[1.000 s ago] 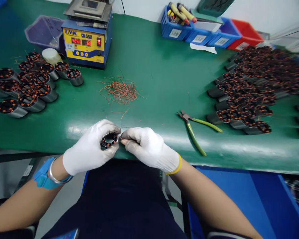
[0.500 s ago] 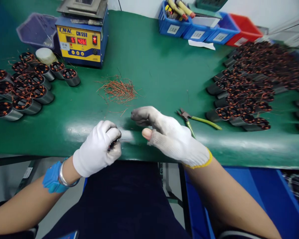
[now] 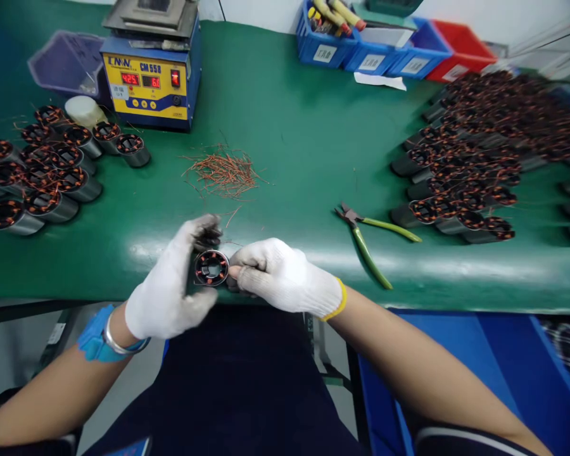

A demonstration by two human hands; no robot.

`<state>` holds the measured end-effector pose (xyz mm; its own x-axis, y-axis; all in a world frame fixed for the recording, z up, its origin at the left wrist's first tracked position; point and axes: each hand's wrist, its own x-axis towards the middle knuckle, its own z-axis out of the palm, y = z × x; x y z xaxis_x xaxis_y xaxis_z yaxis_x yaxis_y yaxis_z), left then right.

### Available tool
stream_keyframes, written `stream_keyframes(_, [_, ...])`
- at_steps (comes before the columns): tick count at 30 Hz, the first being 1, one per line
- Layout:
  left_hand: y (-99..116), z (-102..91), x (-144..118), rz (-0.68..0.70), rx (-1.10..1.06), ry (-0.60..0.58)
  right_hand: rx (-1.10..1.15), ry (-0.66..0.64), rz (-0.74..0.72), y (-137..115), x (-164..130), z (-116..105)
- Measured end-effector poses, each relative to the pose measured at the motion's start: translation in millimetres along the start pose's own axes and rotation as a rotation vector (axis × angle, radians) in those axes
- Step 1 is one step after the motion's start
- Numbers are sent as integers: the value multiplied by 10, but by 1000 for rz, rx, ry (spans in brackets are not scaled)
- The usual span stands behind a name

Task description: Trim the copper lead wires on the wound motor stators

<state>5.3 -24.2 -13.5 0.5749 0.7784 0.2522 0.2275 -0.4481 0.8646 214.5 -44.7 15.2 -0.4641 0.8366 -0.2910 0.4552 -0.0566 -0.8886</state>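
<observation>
A motor stator (image 3: 211, 267), a dark metal ring with copper windings inside, sits between my two hands near the front edge of the table. My right hand (image 3: 270, 272), in a white glove with a bare thumb tip, pinches the stator's right side. Around its left side my gloved left hand (image 3: 175, 278) is spread, thumb and fingers apart. To the right lie cutting pliers (image 3: 356, 231) with green handles, their jaws parted. Beyond my hands is a loose heap of copper wire clippings (image 3: 225, 174).
Several stators (image 3: 52, 199) stand at the left, near a yellow and blue CM 558 solder pot unit (image 3: 147, 88) and a purple bin (image 3: 66, 60). Many more stators (image 3: 460, 183) crowd the right. Blue bins (image 3: 323, 54) and a red bin (image 3: 463, 50) line the back.
My right hand has moved left and closed on the stator. My left hand has opened from its grip around it. The stator's ring now faces up.
</observation>
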Motion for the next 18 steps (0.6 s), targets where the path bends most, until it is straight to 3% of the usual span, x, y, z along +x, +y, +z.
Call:
stream_keyframes(3, [7,-96,9,-166,-375,76,-4,56,-161,-18,-102,11])
stream_keyframes(7, [236,-208,105,-492,-393,-296,-5,81,-306,-88,-220,23])
stream_keyframes(9, [356,-235,131,-534,-386,-381,69,62,-274,-97,-269,44])
stream_keyframes(12, [450,-260,90,-396,-363,-239,329,33,-155,-57,-317,111])
stream_keyframes(15, [502,-309,-18,-64,-134,-186,631,20,-110,5,-329,196])
stream_keyframes(18, [565,-363,-127,268,124,-226,747,7,-118,27,-334,244])
